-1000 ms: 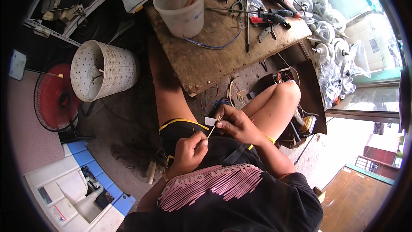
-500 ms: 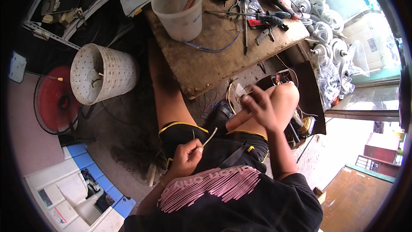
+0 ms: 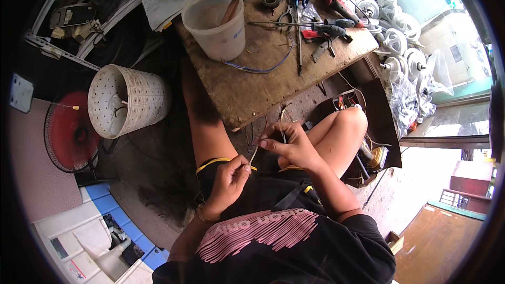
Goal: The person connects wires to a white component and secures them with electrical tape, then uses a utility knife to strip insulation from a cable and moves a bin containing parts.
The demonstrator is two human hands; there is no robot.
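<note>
I sit with bare knees drawn up under a low wooden table. My left hand rests over my lap and pinches the lower end of a thin pale wire. My right hand is just above it, between my knees, with fingers closed around the wire's upper end and a small dark part that I cannot make out. The two hands are a short way apart, joined by the wire.
On the table stand a translucent plastic bucket, a blue wire, pliers and screwdrivers. A white perforated basket and a red fan stand at left. White plastic fan parts pile at right.
My right hand reached out toward the floor by my right knee, then came back between my knees near the left hand. The left hand stayed over my lap holding the wire.
</note>
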